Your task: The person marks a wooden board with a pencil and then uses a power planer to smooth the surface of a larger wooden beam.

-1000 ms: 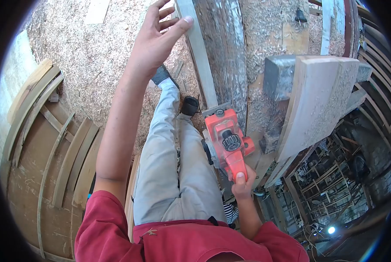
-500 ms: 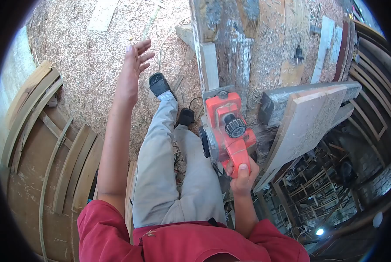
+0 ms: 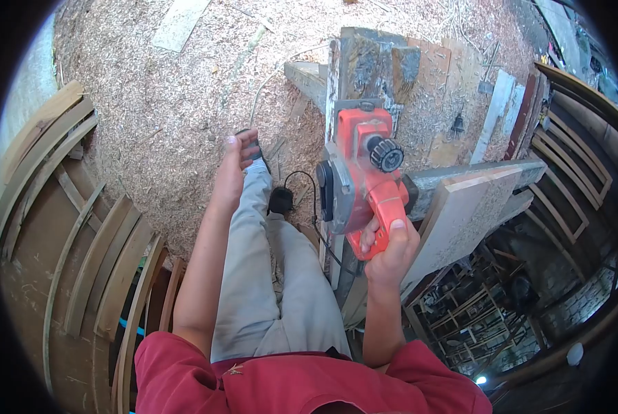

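Okay, my right hand (image 3: 390, 252) has its fingers wrapped around the planer (image 3: 360, 176) handle, one-handed over the beam (image 3: 367, 58). Left hand (image 3: 234, 165) empty, fingers loosely curled. Likely risks: planer tipping, cord (image 3: 300, 172) snagging.

A wood workshop is seen: sawdust (image 3: 150, 103) is spread over the ground, curved wood strips (image 3: 109, 255) are stacked up, and an orange planer (image 3: 360, 172) is held near rough boards (image 3: 460, 207).

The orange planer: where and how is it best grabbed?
By its rear handle, from the near end, where the right hand wraps it: that grip sticks out behind the body. The ribbed black knob stands up in front, free for a second hand from above.
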`<state>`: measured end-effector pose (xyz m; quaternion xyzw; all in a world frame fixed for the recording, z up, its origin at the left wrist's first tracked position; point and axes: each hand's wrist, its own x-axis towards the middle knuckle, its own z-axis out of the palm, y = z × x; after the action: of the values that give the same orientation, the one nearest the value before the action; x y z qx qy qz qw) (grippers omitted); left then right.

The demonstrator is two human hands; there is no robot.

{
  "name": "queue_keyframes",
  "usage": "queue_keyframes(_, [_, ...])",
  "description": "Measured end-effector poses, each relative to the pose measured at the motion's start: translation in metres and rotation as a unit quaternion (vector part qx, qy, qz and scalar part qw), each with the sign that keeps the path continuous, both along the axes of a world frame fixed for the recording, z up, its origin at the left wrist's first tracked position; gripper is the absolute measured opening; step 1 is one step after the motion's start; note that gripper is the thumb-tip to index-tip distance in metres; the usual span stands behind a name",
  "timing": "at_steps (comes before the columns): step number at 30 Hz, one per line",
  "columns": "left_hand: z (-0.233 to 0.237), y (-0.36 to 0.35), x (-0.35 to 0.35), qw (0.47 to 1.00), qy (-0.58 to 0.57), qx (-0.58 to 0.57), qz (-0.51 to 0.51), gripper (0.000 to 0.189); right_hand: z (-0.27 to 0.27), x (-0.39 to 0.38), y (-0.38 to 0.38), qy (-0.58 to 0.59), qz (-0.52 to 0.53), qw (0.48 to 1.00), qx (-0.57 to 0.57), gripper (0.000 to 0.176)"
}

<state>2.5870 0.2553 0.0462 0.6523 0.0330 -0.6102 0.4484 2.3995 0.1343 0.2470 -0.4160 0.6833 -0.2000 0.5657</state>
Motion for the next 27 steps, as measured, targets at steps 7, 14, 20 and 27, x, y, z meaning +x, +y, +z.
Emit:
queue_keyframes(7, [-0.007,0.015,-0.004,1.0,0.004,0.028,0.001,0.073,-0.004,0.024,-0.025,-0.017,0.017,0.999,-0.022,0.039])
queue_keyframes(14, [-0.016,0.02,0.009,0.999,-0.024,0.038,0.005,0.07,-0.004,0.047,-0.048,-0.023,0.008,0.999,-0.026,0.039])
queue_keyframes(20, [-0.015,0.028,0.013,0.998,-0.038,0.035,0.019,0.064,-0.006,0.073,-0.083,-0.065,0.011,0.998,-0.02,0.043])
queue_keyframes(27, [-0.01,0.039,-0.007,0.992,-0.118,-0.031,-0.033,0.052,0.026,0.041,-0.096,-0.167,0.006,0.986,-0.005,0.056])
